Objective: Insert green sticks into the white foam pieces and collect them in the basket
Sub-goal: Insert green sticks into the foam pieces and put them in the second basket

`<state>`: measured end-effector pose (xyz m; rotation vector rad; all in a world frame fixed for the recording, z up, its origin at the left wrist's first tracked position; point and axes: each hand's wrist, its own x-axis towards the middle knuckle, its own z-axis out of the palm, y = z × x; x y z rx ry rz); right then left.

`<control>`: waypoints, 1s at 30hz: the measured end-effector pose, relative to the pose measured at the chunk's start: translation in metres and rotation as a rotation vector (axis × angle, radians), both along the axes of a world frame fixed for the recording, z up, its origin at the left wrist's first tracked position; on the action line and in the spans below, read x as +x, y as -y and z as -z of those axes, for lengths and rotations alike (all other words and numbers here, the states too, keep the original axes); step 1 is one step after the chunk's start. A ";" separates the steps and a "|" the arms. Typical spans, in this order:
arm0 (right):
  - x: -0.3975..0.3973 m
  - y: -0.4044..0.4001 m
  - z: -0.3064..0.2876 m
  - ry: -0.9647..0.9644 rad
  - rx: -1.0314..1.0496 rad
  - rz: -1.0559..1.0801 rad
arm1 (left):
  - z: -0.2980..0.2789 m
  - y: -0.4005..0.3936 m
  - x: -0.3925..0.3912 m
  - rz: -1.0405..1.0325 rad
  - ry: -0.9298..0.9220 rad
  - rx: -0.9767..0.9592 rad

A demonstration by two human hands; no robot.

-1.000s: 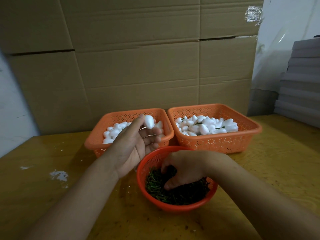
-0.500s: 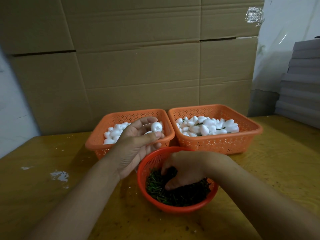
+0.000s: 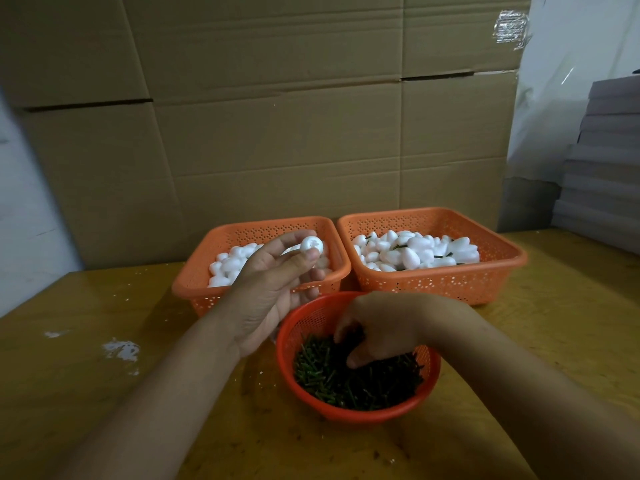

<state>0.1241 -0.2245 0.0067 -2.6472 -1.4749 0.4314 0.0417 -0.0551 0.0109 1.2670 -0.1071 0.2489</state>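
My left hand [image 3: 273, 289] holds a white foam piece [image 3: 311, 244] between thumb and fingertips, above the front rim of the left orange basket [image 3: 194, 282], which contains plain foam pieces. My right hand [image 3: 377, 327] reaches down into the round red bowl [image 3: 301, 320], fingers curled into the pile of green sticks [image 3: 353, 379]; whether it grips a stick is hidden. The right orange basket [image 3: 433, 282] holds foam pieces with green sticks in them.
Everything stands on a yellow wooden table [image 3: 104, 393] with white specks at the left. Cardboard sheets [image 3: 277, 116] form a wall right behind the baskets. A stack of grey boards [image 3: 602, 174] sits at the right edge.
My left hand turned the foam piece and drew it slightly right, pinching it at the fingertips. My right hand stayed in the stick bowl, barely shifting.
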 end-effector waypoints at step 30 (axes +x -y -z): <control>-0.004 0.001 -0.006 -0.556 0.451 0.113 | 0.000 -0.003 -0.001 0.016 -0.011 0.002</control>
